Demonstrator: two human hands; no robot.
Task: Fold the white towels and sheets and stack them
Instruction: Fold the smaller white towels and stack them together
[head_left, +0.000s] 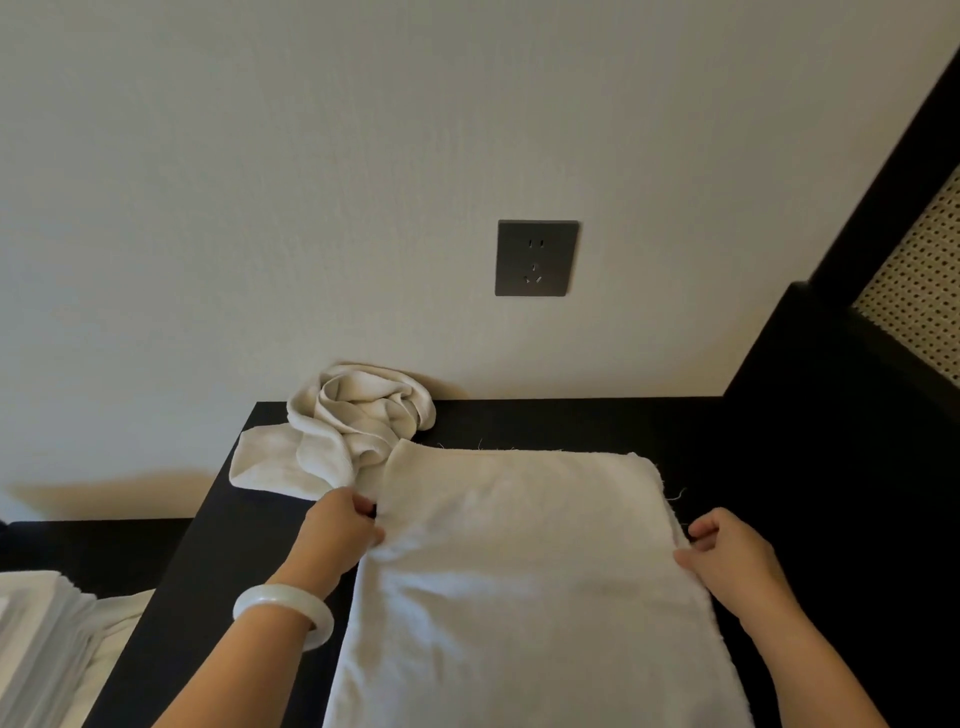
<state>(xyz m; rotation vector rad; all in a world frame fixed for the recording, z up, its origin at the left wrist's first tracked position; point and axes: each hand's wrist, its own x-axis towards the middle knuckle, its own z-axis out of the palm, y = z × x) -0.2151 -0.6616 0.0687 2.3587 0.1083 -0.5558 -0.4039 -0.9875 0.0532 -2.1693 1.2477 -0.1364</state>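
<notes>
At lower centre of the head view, white towel (524, 561) laid flat on dark table (571, 421), side edges pinched by left hand (343, 525) and right hand (727, 556) held well apart; mid-fold, likely calling next for halving with edges aligned.

Head view — close, looking down, facing wall (260, 156)

Flat towel (519, 561) on table (727, 426); crumpled towel (358, 415) behind-left (touching); socket (536, 258) above.
</notes>
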